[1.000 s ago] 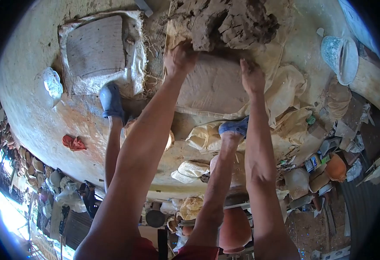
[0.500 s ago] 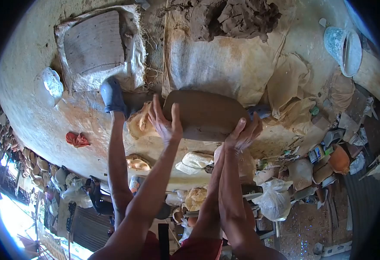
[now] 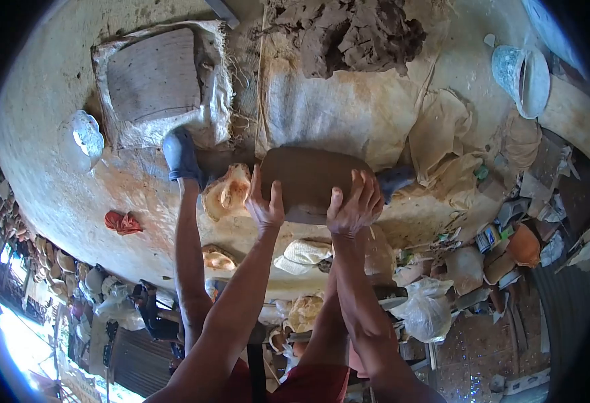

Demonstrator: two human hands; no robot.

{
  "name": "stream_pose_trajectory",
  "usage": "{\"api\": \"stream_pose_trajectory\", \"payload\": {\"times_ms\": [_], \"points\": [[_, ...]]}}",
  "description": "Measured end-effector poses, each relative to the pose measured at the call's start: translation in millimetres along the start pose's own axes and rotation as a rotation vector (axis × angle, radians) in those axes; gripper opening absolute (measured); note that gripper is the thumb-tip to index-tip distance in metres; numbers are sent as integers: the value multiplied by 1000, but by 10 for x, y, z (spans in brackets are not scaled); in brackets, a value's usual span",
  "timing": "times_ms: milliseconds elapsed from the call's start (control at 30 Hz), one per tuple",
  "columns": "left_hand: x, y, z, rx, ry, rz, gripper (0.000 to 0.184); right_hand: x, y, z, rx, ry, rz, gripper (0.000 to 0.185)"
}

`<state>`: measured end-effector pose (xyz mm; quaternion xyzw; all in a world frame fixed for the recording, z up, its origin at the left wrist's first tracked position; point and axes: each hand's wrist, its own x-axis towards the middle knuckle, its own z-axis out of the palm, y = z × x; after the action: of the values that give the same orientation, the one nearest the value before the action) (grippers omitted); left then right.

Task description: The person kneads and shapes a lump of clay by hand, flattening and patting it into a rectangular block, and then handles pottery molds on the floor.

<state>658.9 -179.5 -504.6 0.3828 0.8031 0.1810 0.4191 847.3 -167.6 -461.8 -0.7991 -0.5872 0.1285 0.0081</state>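
Note:
A thick dark brown clay slab (image 3: pixel 312 178) is held level between my two hands, above the floor near my feet. My left hand (image 3: pixel 265 201) grips its left end, with the thumb and fingers at the edge. At the slab's right end my right hand (image 3: pixel 357 205) presses, its fingers spread over the top. Beyond the slab lies a stained cloth sheet (image 3: pixel 339 114), with a rough heap of dark clay (image 3: pixel 362 40) at its far end. The slab's underside is hidden.
A flat clay sheet (image 3: pixel 154 75) lies on a white sack at the upper left. A pale basin (image 3: pixel 83 141) sits left, a bucket (image 3: pixel 520 79) at the upper right. My blue shoes flank the slab. A red cloth (image 3: pixel 122 222) lies lower left; pots and bags crowd below.
The slab has come off the cloth sheet and moved toward me, in both hands. Since half a second ago, my right hand has shifted left and onto the top of the slab.

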Motion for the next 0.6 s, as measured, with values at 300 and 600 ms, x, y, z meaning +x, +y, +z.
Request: {"api": "stream_pose_trajectory", "payload": {"times_ms": [300, 600], "points": [[69, -38, -42, -5, -60, -97, 66, -185, -736, 181, 120, -8, -80, 35], [183, -124, -27, -13, -140, -158, 68, -1, -355, -173, 561, -136, -75, 72]]}}
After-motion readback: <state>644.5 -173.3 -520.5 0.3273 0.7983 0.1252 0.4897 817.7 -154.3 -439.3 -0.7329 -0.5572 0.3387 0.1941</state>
